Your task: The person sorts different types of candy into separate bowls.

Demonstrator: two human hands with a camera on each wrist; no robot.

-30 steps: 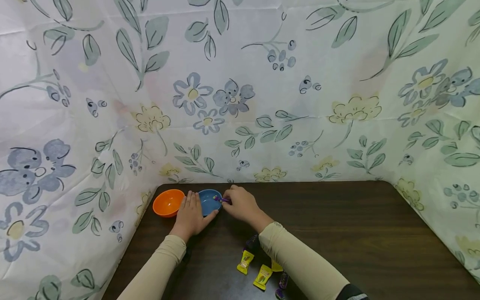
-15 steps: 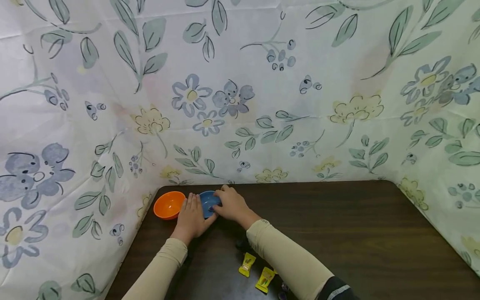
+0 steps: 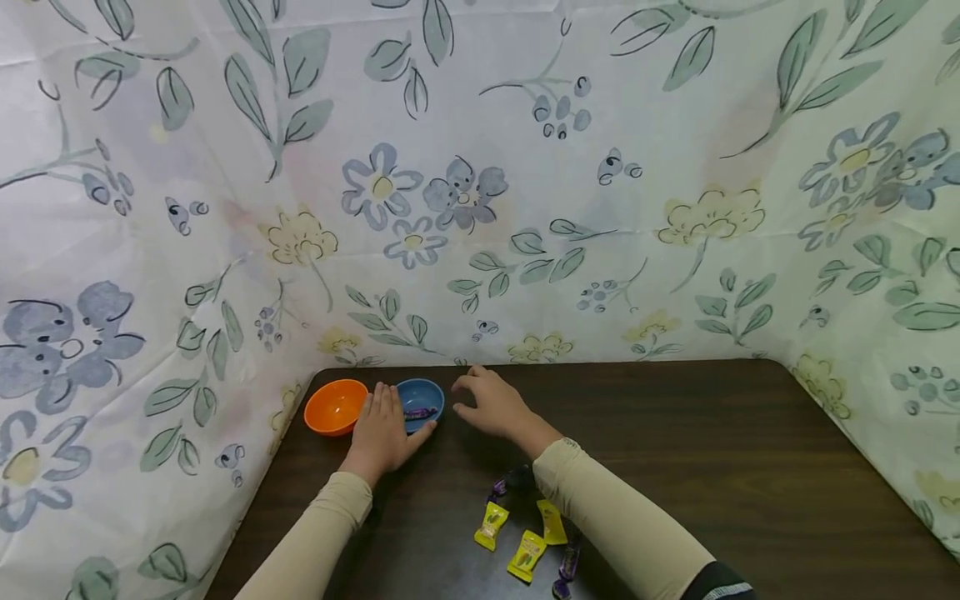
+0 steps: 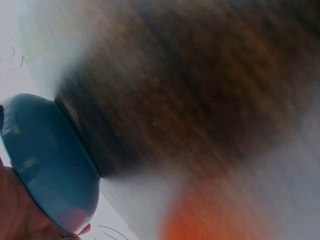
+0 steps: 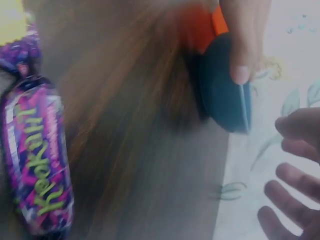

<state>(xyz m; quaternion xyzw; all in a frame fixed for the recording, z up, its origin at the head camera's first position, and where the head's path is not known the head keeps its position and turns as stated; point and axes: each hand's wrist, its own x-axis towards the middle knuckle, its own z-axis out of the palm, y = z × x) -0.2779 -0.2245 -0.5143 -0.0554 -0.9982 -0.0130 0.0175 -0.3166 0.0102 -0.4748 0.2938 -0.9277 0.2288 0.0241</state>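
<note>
My left hand [image 3: 381,427] rests against the blue bowl [image 3: 422,392], its straight fingers along the left side and its thumb reaching along the near rim. A candy in a purple wrapper [image 3: 420,413] lies inside that bowl. Just right of the bowl, my right hand [image 3: 495,405] hovers with loosely bent fingers and nothing between them. In the right wrist view its fingers [image 5: 287,192] are spread apart, and the left thumb [image 5: 241,74] presses on the bowl's rim. The left wrist view shows the bowl's outer wall [image 4: 50,160] with fingers along it.
An orange bowl [image 3: 335,408] stands left of the blue one. Nearer on the dark wooden table [image 3: 675,467] lie several yellow-wrapped candies [image 3: 491,526] and purple-wrapped candies [image 3: 567,567], partly beside the right sleeve. A flowered cloth [image 3: 540,275] walls off the back and sides.
My right hand has put the purple-wrapped candy into the blue bowl, let it go and drawn back to the right. The left hand has stayed at the bowl.
</note>
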